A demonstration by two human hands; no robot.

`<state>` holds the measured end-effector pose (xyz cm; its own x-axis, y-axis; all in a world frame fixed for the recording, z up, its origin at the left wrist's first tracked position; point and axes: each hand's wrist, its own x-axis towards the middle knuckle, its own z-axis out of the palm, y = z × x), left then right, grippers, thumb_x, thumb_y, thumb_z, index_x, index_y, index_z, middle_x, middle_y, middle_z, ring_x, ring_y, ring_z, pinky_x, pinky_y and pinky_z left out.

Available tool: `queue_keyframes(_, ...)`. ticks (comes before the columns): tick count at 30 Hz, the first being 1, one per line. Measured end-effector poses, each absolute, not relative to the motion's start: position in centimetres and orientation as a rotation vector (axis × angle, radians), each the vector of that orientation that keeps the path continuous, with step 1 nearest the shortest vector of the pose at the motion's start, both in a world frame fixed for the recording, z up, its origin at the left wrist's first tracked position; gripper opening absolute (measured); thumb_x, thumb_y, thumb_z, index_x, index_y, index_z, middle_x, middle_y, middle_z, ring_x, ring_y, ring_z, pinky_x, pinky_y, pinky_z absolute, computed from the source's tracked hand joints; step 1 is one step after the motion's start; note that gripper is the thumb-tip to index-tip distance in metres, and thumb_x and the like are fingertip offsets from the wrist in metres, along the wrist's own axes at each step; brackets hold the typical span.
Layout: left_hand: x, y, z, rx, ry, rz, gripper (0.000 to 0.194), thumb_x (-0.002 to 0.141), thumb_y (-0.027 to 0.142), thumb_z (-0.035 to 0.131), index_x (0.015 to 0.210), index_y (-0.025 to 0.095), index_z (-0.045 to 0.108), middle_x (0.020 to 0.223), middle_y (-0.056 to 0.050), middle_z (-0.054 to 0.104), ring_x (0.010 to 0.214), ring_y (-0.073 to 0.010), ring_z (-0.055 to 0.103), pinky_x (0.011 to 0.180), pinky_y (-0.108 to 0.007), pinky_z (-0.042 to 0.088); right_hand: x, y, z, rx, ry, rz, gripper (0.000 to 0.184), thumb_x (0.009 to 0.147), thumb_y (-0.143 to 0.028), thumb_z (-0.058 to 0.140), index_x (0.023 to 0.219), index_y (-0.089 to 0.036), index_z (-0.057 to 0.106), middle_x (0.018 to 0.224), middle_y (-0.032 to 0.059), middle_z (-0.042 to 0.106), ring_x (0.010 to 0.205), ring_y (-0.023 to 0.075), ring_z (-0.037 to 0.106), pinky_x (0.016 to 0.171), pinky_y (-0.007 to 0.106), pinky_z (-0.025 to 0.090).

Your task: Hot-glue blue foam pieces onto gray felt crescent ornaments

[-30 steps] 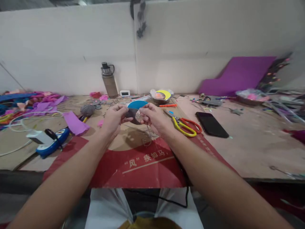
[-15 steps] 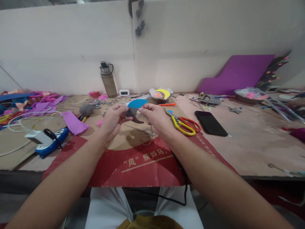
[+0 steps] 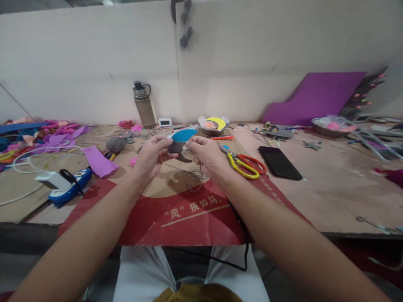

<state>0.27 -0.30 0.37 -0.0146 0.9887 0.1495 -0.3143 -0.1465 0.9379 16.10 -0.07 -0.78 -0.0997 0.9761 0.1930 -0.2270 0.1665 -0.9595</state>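
Observation:
Between my two hands, above the table, is a dark grey crescent-shaped felt piece (image 3: pixel 180 149) with a blue piece (image 3: pixel 185 135) along its upper side. My left hand (image 3: pixel 156 153) pinches its left end between thumb and fingers. On the other side, my right hand (image 3: pixel 204 153) pinches the right edge with thumb and forefinger. A loop of thin grey cord (image 3: pixel 197 182) hangs below my right hand onto the brown and red paper sheet (image 3: pixel 195 224). Whether the blue and grey layers are joined cannot be made out.
Scissors with yellow and red handles (image 3: pixel 244 165) and a black phone (image 3: pixel 279 162) lie right of my hands. A metal bowl (image 3: pixel 214 131) holding a yellow crescent stands behind, near a bottle (image 3: pixel 145 107). Leftward are grey yarn (image 3: pixel 115 144), a blue power strip (image 3: pixel 71 188) and fabric scraps (image 3: pixel 63 136).
Both hands keep their hold on the grey and blue pieces. The blue piece is tilted slightly more, its right end higher. The view has shifted a little.

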Motion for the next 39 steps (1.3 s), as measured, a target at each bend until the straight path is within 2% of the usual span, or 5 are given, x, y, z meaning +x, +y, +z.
queue_keyframes(8,0.44,-0.19,0.20,1.122,0.858,1.387,0.023,0.061,0.021,0.080,0.069,0.014,0.060,0.068,0.001,0.061,0.059,-0.0083,0.057,0.052,-0.018,0.047,15.88,-0.46,-0.66,-0.804,-1.225,1.283,0.018,0.070,-0.031,0.067,0.068,-0.019,0.054,0.054,-0.0096,0.039,0.043,0.0038,0.023,0.042,0.025,0.016)
queue_keyframes(14,0.72,-0.44,0.06,1.047,1.028,1.292,0.020,0.066,0.027,0.076,0.076,0.016,0.063,0.068,0.001,0.061,0.051,-0.0075,0.053,0.038,-0.016,0.033,15.99,-0.26,-0.64,-0.858,-1.172,1.290,0.018,0.069,-0.032,0.067,0.075,-0.019,0.057,0.053,-0.0105,0.035,0.043,0.0045,0.020,0.043,0.025,0.015)
queue_keyframes(20,0.73,-0.20,0.04,0.941,0.908,1.225,0.014,0.072,0.022,0.069,0.082,0.014,0.066,0.078,-0.006,0.070,0.063,-0.0145,0.066,0.052,-0.022,0.050,15.99,-0.30,-0.46,-0.849,-1.171,1.327,0.020,0.066,-0.033,0.068,0.073,-0.020,0.055,0.054,-0.0102,0.036,0.045,0.0048,0.021,0.044,0.025,0.014)
queue_keyframes(29,0.86,-0.05,-0.48,1.038,0.870,1.400,0.011,0.071,0.022,0.069,0.076,0.013,0.064,0.070,-0.004,0.068,0.061,-0.0128,0.063,0.052,-0.022,0.046,16.06,-0.43,-0.51,-0.841,-1.207,1.336,0.026,0.062,-0.036,0.072,0.074,-0.019,0.057,0.060,-0.0077,0.045,0.049,0.0051,0.024,0.046,0.025,0.014)
queue_keyframes(39,1.27,-0.86,-0.05,1.168,0.825,1.415,0.018,0.065,0.019,0.074,0.074,0.013,0.060,0.070,-0.003,0.064,0.063,-0.0124,0.061,0.057,-0.023,0.046,16.16,-0.16,-0.85,-0.864,-1.199,1.276,0.026,0.063,-0.037,0.073,0.067,-0.019,0.054,0.058,-0.0073,0.043,0.048,0.0051,0.024,0.047,0.026,0.015)
